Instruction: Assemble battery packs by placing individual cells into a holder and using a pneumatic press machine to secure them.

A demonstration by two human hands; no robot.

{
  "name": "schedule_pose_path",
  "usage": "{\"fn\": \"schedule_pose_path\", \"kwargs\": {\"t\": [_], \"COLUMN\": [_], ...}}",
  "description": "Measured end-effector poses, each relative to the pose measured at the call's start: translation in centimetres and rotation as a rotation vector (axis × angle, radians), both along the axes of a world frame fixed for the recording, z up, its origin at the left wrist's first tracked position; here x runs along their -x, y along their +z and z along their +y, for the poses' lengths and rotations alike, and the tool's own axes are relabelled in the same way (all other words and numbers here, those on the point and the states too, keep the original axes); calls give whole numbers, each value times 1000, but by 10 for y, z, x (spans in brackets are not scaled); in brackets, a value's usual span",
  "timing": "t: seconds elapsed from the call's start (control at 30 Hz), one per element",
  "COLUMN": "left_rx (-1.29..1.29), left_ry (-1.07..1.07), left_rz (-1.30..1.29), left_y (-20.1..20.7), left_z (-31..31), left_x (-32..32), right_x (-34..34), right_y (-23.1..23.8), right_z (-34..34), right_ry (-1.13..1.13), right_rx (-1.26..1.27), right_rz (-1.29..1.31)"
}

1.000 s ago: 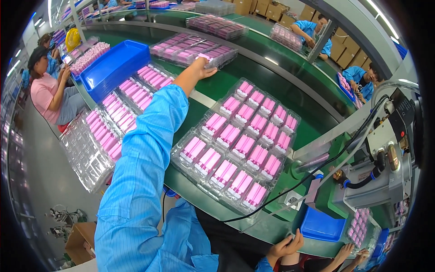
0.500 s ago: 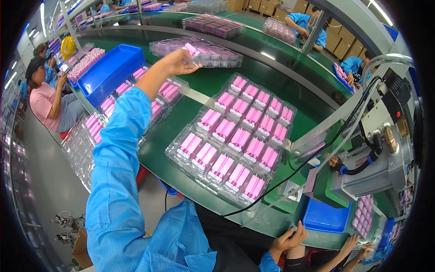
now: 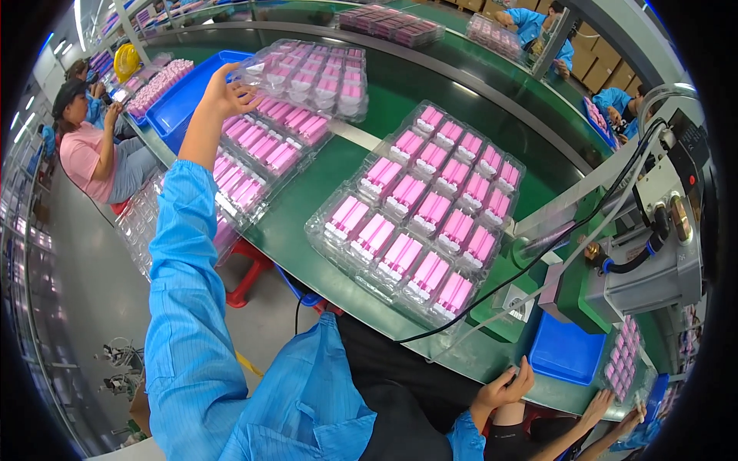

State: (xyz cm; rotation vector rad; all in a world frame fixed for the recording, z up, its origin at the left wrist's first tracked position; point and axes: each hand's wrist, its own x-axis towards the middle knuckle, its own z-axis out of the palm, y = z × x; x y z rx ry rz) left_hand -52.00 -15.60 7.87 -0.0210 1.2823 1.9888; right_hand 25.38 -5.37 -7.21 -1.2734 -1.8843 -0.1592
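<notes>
Left hand [image 3: 225, 96]: although its fingers are standing spread at the corner of the upper tray [image 3: 351, 111], blur is hiding whether they are pinching it.
Upper tray: lying just right of those fingers, above the lower tray [image 3: 307, 153].
Handling: probably weighing heavily, its thin, slick plastic flexing; opposite rims are offering the surest hold.
Right hand [image 3: 506, 386]: resting half-curled, well apart from the upper tray; grip unclear.

Am making out no readable words or numbers; white label-like patch [image 3: 513, 301] on green machine base [image 3: 490, 315] is showing only unclear marks.
</notes>
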Motion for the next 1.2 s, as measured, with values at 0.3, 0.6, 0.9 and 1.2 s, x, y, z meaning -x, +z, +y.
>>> {"fn": "schedule_pose_path", "kwargs": {"t": [0.3,0.6,0.9,1.2], "left_rx": [-232,-335,-160,-72], "left_ry": [419,435,385,357], "left_rz": [145,59,208,311], "left_y": [-52,-67,14,53], "left_z": [51,102,86,-19], "left_x": [-18,-24,-18,-33], "right_x": [0,1,4,3], "right_y": [1,3,6,6], "right_z": [1,3,0,2], "right_ry": [-11,25,19,27], "right_rx": [-44,-72,-59,-80], "right_rz": [5,15,50,6]}}
